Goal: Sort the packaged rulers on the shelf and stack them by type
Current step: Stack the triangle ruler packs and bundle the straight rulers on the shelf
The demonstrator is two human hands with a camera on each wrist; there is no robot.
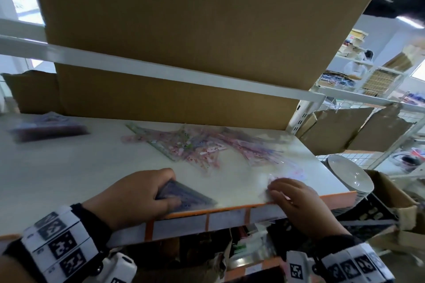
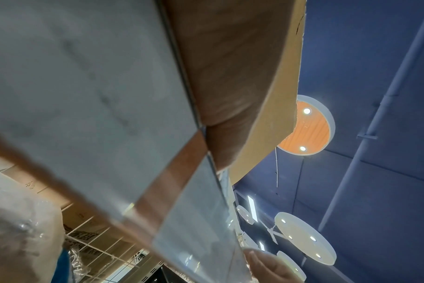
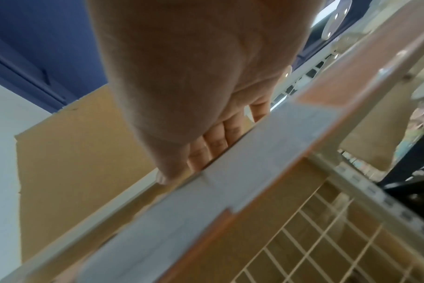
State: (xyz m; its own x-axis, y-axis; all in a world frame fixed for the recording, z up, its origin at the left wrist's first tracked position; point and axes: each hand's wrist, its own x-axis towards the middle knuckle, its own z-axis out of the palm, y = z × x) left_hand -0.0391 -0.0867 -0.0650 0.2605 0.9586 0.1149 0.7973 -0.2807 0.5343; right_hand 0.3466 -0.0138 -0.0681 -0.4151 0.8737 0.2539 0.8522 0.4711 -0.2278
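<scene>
left hand grips a dark packaged triangle ruler at the shelf's front edge, probably bound for the dark stack at the back left. right hand pinches a clear pinkish pack near the front right corner, unsorted pile behind it

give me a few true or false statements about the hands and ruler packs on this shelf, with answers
1. The left hand grips a dark triangular ruler pack at the shelf's front edge. True.
2. The right hand is raised well above the shelf. False: its fingers rest on the shelf near a clear pack.
3. A loose pile of pinkish ruler packs lies mid-shelf, ahead of both hands. True.
4. The dark stack at the far left sits under the right hand. False: it lies apart from both hands.
5. A big cardboard box stands behind the shelf. True.
</scene>
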